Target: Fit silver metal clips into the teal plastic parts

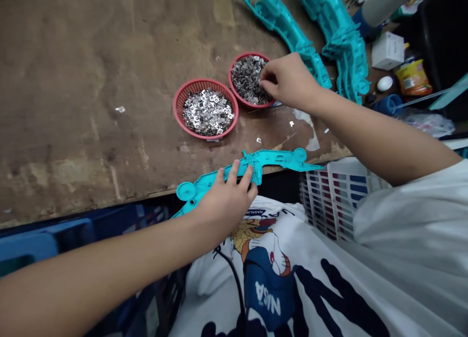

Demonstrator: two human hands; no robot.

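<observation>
A long, curved teal plastic part point(278, 157) lies along the table's near edge, overhanging it in places. My left hand point(225, 199) holds it down near its middle, fingers spread across the top. Farther back, my right hand point(290, 81) is at the right rim of a red basket point(231, 78) filled with small dark-grey metal pieces point(249, 78). Its thumb and forefinger are drawn together in a pinch; whatever is between them is too small to make out. Beside it, a second red basket point(178, 108) contains shiny flat metal clips point(208, 111).
Two larger teal parts point(288, 27) point(345, 44) lie at the back right. Loose clips point(259, 140) are scattered on the wooden table point(73, 83). A white box point(388, 50) and a blue cup point(389, 104) stand far right. Below the edge are a white crate point(329, 193) and blue crates point(73, 234).
</observation>
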